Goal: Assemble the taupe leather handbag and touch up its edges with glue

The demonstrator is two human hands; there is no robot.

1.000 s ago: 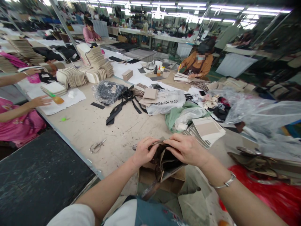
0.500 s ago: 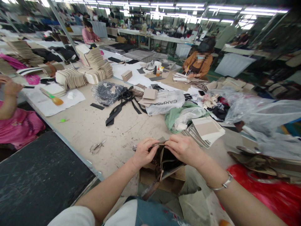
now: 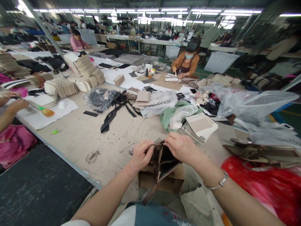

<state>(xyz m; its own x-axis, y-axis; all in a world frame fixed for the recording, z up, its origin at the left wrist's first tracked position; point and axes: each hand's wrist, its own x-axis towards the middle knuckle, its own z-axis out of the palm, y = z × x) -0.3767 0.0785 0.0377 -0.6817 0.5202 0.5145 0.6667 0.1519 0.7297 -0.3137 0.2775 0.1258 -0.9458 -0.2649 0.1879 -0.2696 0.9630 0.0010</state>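
Observation:
Both of my hands grip a dark brown leather pouch (image 3: 164,161) at its upper edge, just above the table's near edge. My left hand (image 3: 140,154) pinches the left side of the opening. My right hand (image 3: 182,148) pinches the right side, and a metal bracelet (image 3: 215,184) sits on that wrist. The pouch hangs open between them, its dark lining showing. A small cardboard box (image 3: 164,182) lies directly under it.
Scissors (image 3: 92,155) lie left of my hands. Beige card pieces (image 3: 199,125), plastic bags (image 3: 162,103), black straps (image 3: 113,111) and stacked beige panels (image 3: 66,86) cover the table. A person in pink (image 3: 11,125) sits at left; another in orange (image 3: 184,64) works across.
The view has shifted slightly, so everything sits a little left and lower. My hands keep their hold on the pouch. The person at left drew the arms back.

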